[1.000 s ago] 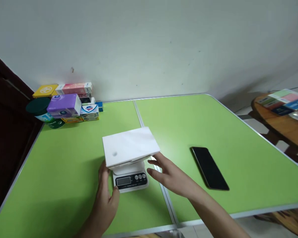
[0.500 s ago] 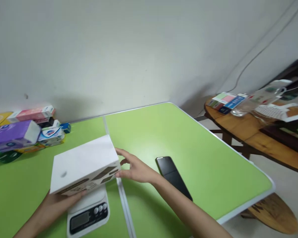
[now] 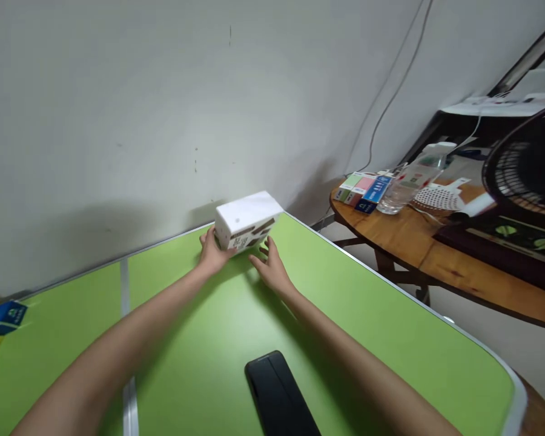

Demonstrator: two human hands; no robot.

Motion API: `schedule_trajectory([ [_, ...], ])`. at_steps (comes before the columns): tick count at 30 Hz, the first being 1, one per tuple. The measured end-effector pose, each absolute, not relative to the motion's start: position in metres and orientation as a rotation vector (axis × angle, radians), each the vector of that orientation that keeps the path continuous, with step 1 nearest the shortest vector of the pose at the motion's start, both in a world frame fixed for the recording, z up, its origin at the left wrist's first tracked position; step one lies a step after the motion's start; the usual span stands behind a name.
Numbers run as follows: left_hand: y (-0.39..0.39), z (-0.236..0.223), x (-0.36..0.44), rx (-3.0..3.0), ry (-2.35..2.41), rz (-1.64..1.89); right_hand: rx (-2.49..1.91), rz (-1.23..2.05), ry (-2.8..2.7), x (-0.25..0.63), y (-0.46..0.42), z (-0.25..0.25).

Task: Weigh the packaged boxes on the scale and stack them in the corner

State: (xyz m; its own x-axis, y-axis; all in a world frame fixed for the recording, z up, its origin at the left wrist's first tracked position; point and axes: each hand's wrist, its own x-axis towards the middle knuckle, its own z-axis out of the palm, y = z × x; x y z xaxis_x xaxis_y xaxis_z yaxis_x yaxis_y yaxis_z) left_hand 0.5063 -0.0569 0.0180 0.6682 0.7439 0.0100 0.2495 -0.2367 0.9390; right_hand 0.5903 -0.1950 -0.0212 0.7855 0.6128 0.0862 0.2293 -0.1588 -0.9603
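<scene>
The white box [image 3: 247, 221] sits at the far edge of the green worktop [image 3: 372, 315], at about 12 o'clock from the person, close to the wall [image 3: 163, 109]. Dark printing and a small code mark show on its near side. The left hand [image 3: 212, 254] touches the box at its lower left corner, fingers spread against that side; whether it grips or only presses I cannot tell. The right hand [image 3: 271, 268] lies at 5 o'clock from the box, fingers wide and loose, fingertips just beside the bottom edge; contact is unclear. Both forearms stretch out long over the worktop.

A black phone [image 3: 279, 393] lies flat at 6 o'clock, well apart from the box and between the 2 arms. A blue carton [image 3: 4, 316] shows at 9 o'clock, at the left edge of view. Past the worktop, at 2 o'clock, a round wooden table [image 3: 418, 242] carries coloured packs [image 3: 362, 189], a clear bottle [image 3: 399, 191] and a black fan [image 3: 527, 163]. A cable [image 3: 390, 85] runs down the wall.
</scene>
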Motion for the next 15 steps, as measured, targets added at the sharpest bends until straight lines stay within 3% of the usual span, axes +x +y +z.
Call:
schedule_trajectory([
  [8, -0.021, -0.004, 0.622, 1.74, 0.875, 0.708, -1.944, 0.175, -0.788, 0.673, -0.125, -0.035],
  [15, -0.005, -0.046, 0.644, 1.692, 0.824, 0.775, -2.24, 0.143, -0.804, 0.688, -0.103, -0.042],
])
